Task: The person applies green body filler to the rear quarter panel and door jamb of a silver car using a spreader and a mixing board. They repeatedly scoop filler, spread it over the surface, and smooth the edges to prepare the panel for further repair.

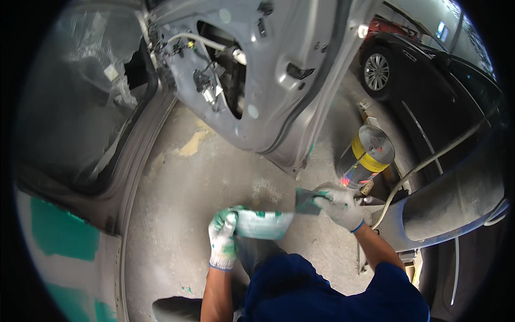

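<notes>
My left hand (223, 239), in a white glove smeared with green, grips a pale rectangular board (264, 224) streaked with green filler at its left end. My right hand (340, 208), in a pale glove with a blue cuff, holds a dark flat spreader (308, 200) with green on it, a little above the board's right end. At the left, a grey car body panel (70, 271) carries patches of green filler (64, 228).
An opened door (271, 102) with exposed wiring stands ahead, beside a plastic-covered doorway (75, 107). A drum (365, 153) with a yellow band, a blue-grey post (445, 198) with a hose (407, 177), and a dark car (424, 91) occupy the right. Below is concrete floor (177, 231).
</notes>
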Motion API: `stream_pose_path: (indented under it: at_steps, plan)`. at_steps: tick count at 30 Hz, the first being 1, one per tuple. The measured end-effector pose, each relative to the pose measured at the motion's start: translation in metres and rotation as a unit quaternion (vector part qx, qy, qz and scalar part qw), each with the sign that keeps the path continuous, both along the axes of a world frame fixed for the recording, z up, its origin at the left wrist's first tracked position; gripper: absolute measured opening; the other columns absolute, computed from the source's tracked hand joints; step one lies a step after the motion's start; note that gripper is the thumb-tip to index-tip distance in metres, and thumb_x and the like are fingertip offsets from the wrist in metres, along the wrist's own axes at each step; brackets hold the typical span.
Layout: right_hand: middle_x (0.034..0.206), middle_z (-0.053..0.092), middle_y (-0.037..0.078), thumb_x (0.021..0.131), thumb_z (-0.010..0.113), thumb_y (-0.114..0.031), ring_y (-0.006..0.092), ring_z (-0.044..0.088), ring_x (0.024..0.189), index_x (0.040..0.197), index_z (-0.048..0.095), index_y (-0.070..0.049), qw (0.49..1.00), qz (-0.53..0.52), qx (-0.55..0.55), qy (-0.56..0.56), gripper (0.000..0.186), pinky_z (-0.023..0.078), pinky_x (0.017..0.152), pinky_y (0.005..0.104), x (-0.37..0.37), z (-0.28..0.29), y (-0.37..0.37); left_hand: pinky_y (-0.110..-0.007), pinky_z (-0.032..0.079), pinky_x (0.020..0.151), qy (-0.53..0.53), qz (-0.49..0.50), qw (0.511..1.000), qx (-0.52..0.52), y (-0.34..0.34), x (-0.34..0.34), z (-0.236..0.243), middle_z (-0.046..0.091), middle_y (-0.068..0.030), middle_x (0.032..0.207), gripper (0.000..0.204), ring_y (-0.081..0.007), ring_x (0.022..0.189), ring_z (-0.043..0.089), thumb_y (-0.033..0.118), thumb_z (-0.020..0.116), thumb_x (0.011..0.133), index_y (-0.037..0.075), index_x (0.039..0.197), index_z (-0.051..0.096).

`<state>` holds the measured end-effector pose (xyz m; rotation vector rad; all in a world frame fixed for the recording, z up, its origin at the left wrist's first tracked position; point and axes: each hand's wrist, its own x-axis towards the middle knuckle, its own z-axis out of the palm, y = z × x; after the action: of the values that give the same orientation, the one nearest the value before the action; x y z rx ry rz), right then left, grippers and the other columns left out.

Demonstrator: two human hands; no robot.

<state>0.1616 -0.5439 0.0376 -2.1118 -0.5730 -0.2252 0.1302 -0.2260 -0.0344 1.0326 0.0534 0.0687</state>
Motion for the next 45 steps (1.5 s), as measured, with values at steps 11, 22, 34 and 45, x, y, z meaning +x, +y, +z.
stream_pose_path:
  at_steps: [11, 22, 34, 45]
  plan:
    - [0.088, 0.071, 0.009, 0.087, 0.075, -0.028, 0.0129, 0.067, 0.083, 0.112, 0.068, 0.000, 0.992, -0.053, 0.114, 0.022, 0.038, 0.054, 0.077, 0.0268, 0.030, 0.025, 0.035, -0.027, 0.053, 0.066, 0.028, 0.005, 0.997, -0.073, -0.027, -0.029, -0.011, 0.071, -0.0071, 0.096, 0.033, -0.0142, 0.075, 0.063, 0.024, 0.080, 0.085, 0.002, 0.107, 0.069]
    - [0.146, 0.043, 0.023, 0.091, 0.067, -0.041, 0.0382, 0.041, 0.135, 0.148, 0.037, 0.003, 0.786, -0.348, 0.031, -0.509, 0.078, 0.034, 0.113, 0.0441, 0.200, 0.196, -0.029, -0.042, 0.056, 0.089, 0.012, 0.037, 0.989, -0.145, 0.036, -0.033, -0.022, 0.069, -0.0102, 0.107, 0.037, -0.0238, 0.096, 0.067, 0.024, 0.077, 0.088, 0.001, 0.114, 0.065]
    - [0.147, 0.042, 0.025, 0.085, 0.071, -0.030, 0.0400, 0.037, 0.136, 0.150, 0.032, 0.005, 0.711, -0.531, 0.049, -0.458, 0.083, 0.025, 0.117, 0.0482, 0.235, 0.165, 0.016, -0.046, 0.054, 0.094, 0.028, 0.064, 0.983, -0.168, 0.043, -0.032, -0.030, 0.068, -0.0096, 0.109, 0.040, -0.0261, 0.100, 0.066, 0.026, 0.075, 0.090, 0.001, 0.119, 0.062]
    - [0.149, 0.041, 0.026, 0.081, 0.071, -0.040, 0.0390, 0.034, 0.141, 0.147, 0.033, 0.011, 0.763, -0.582, -0.049, -0.277, 0.092, 0.016, 0.121, 0.0515, 0.219, -0.034, 0.027, -0.047, 0.049, 0.102, 0.040, 0.104, 0.986, -0.124, 0.094, -0.046, -0.041, 0.066, -0.0135, 0.117, 0.042, -0.0302, 0.109, 0.062, 0.029, 0.073, 0.089, 0.001, 0.118, 0.062]
